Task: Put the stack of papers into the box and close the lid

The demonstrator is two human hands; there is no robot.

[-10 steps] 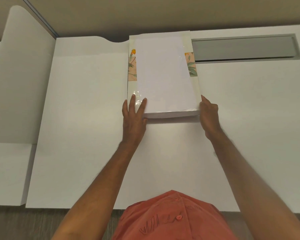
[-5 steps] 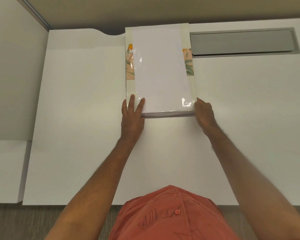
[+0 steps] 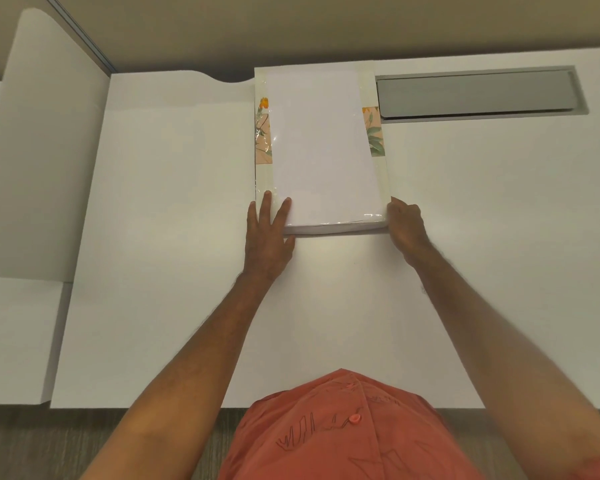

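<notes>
In the head view, a thick stack of white papers [image 3: 321,147] is seen lying on a flat cream-coloured box with an orange and green flower pattern [image 3: 263,147], which rests at the far middle part of the white table [image 3: 174,237]. The stack covers most of the box, so that only narrow strips of the box are shown at the left and right sides. A glossy transparent film is noticed over the near corners; whether it belongs to the stack or to the box cannot be told. It is also not clear from this view whether the stack is on top of a closed lid or inside an open tray.

The left hand [image 3: 267,237] is laid flat with the fingers [image 3: 266,206] spread, and the fingertips are placed on the near left corner of the box, just beside the edge of the stack. The right hand [image 3: 405,226] is curled and pressed against the near right corner, with the fingers bent inwards; nothing is seen lifted from the table.

A long grey metal cable slot [image 3: 478,93] is set into the table just to the right of the box. At the bottom of the view an orange-red shirt with a small button [image 3: 343,441] is visible between the two bare forearms.
</notes>
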